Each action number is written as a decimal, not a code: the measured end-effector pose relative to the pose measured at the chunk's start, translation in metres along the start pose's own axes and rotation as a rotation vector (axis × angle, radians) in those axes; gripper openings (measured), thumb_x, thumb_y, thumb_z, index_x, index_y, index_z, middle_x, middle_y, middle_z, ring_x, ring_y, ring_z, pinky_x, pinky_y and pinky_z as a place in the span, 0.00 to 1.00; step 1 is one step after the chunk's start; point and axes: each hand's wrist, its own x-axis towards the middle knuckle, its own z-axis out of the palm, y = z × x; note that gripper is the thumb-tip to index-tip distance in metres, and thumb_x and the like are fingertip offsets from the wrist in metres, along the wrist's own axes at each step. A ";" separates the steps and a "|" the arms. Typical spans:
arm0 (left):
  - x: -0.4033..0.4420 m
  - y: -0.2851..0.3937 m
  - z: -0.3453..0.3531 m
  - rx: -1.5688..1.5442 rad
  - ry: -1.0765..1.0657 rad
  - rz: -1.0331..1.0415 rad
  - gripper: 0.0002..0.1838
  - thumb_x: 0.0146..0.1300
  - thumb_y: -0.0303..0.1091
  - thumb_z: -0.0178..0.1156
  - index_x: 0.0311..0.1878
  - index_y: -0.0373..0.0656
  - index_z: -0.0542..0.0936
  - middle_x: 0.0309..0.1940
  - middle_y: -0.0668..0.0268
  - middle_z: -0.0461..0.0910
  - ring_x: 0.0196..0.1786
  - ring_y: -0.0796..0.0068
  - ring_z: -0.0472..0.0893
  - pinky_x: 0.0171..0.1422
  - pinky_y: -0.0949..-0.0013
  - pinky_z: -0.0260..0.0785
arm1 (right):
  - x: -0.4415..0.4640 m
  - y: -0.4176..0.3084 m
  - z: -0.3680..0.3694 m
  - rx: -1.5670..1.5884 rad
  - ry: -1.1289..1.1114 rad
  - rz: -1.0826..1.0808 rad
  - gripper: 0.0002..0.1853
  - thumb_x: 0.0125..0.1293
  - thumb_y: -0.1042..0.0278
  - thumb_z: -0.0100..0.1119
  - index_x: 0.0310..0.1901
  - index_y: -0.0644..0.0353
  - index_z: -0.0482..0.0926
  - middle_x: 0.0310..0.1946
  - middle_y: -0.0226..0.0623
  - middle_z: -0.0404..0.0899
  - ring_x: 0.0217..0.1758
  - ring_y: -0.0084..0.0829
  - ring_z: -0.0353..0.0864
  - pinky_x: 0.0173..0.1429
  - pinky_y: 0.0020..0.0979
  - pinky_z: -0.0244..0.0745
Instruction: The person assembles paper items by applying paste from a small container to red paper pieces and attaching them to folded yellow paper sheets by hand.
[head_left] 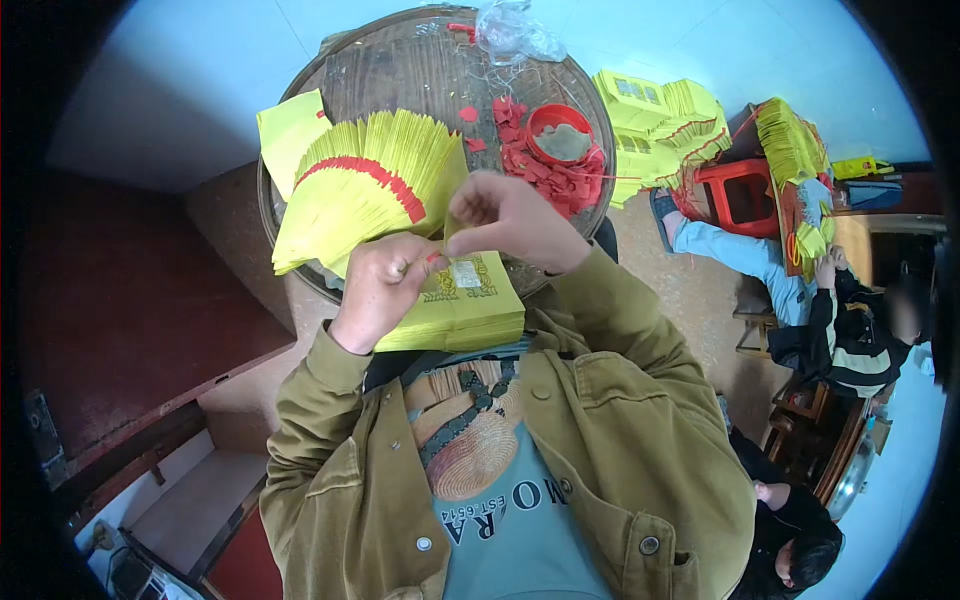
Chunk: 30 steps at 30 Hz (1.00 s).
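Left hand (385, 285) pinches small red piece (433, 257) above near yellow stack (455, 328). Right hand (512, 222) curled just beside; from where I stand, cannot tell its grip. Fanned yellow sheets (365, 185) on table (400, 70), farther left.

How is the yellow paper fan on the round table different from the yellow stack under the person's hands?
The yellow fan is spread out wide, while the yellow stack is piled up neatly. The yellow fan has a curved row of red pieces across it; the yellow stack shows a printed pattern with a pale patch on top. Both are made of many yellow sheets.
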 end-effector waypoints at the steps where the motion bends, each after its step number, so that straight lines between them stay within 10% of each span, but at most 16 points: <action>1: 0.000 0.000 0.000 -0.001 0.001 0.000 0.08 0.61 0.24 0.74 0.43 0.37 0.87 0.35 0.60 0.88 0.37 0.69 0.88 0.43 0.68 0.78 | -0.003 -0.003 -0.001 0.006 0.070 -0.149 0.21 0.55 0.67 0.82 0.49 0.55 0.82 0.45 0.30 0.82 0.51 0.23 0.78 0.54 0.28 0.72; 4: 0.000 0.003 0.003 0.073 0.040 0.002 0.09 0.60 0.23 0.75 0.42 0.37 0.85 0.35 0.61 0.88 0.37 0.70 0.87 0.44 0.69 0.78 | -0.012 -0.020 -0.002 -0.747 0.307 -0.644 0.23 0.57 0.62 0.75 0.54 0.50 0.82 0.50 0.29 0.84 0.54 0.32 0.81 0.64 0.38 0.66; 19: 0.002 0.011 0.000 -0.043 0.088 -0.161 0.09 0.68 0.27 0.69 0.45 0.40 0.78 0.32 0.59 0.86 0.34 0.64 0.88 0.40 0.64 0.76 | -0.009 0.015 0.021 -0.611 0.223 -0.503 0.21 0.61 0.65 0.72 0.55 0.50 0.79 0.45 0.20 0.88 0.55 0.29 0.78 0.67 0.40 0.58; 30: 0.000 0.056 -0.010 0.323 0.214 0.224 0.08 0.68 0.24 0.62 0.49 0.39 0.84 0.43 0.53 0.86 0.44 0.50 0.85 0.48 0.56 0.79 | -0.010 0.008 0.010 -0.713 0.380 -0.656 0.14 0.59 0.71 0.71 0.47 0.50 0.83 0.40 0.24 0.86 0.51 0.32 0.82 0.61 0.40 0.63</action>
